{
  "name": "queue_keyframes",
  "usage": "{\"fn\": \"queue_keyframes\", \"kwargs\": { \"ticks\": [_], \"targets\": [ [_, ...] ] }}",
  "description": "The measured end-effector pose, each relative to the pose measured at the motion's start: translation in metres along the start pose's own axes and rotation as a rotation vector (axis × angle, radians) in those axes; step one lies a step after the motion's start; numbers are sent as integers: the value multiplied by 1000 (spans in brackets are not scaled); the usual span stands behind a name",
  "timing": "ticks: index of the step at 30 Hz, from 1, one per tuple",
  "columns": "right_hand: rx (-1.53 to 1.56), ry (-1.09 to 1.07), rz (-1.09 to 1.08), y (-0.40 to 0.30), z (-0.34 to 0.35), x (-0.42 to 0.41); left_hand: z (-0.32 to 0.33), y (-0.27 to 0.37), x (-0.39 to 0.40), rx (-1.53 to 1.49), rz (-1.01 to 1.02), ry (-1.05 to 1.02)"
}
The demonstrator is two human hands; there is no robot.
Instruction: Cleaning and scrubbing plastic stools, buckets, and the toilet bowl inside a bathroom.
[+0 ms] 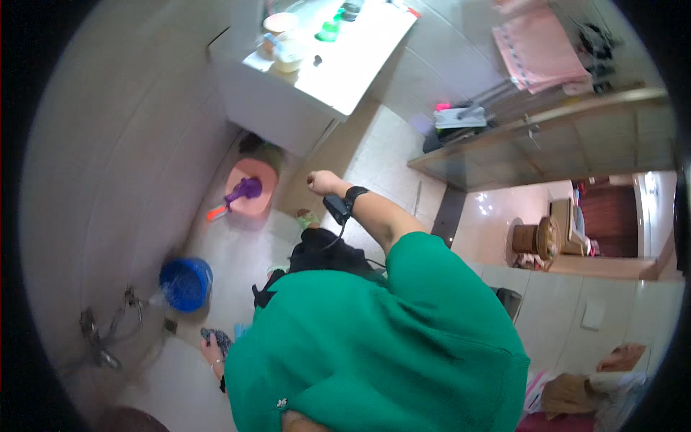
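Observation:
My left hand (211,351), at the lower left with a bracelet and a dark band at the wrist, grips a speckled grey-and-black cloth (218,341). My right hand (324,182) is a closed fist over the floor, with nothing seen in it; a black strap with a small device is on that wrist. Between the left-hand wall and my feet stands a blue bucket (186,284) with what looks like water in it. Further up is a pink basin (252,208) with a purple item (245,190) and an orange-and-white handle (216,213) across its rim.
A white counter (345,70) above holds a green bottle (328,29) and tubs. Taps and a hose (100,337) are on the left wall, near a floor drain (170,325). A glass-panelled door (556,146) stands at the right by a doorway. Pink towels (540,48) hang at the upper right.

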State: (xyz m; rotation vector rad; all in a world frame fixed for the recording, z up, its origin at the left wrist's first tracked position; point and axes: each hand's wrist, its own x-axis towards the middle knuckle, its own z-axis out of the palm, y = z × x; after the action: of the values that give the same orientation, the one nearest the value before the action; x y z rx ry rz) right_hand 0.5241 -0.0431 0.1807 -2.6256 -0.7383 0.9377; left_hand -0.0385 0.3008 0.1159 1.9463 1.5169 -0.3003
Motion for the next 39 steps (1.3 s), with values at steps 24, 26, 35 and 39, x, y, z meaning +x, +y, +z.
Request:
{"fn": "queue_keyframes", "kwargs": {
  "ticks": [24, 26, 35, 39],
  "targets": [
    [-77, -894, -566, -410, 215, 174, 216, -39, -362, -1042, -1024, 502],
    [-627, -761, -1329, -456, 255, 213, 246, -5, -390, -945, -1213, 401],
    [-1418, -122, -1827, -584, 355, 231, 300, 180, -405, -1132, -1501, 439],
    [-1297, -73, -1859, -595, 349, 238, 319, 201, -365, -1129, -1404, 388]
  ]
}}
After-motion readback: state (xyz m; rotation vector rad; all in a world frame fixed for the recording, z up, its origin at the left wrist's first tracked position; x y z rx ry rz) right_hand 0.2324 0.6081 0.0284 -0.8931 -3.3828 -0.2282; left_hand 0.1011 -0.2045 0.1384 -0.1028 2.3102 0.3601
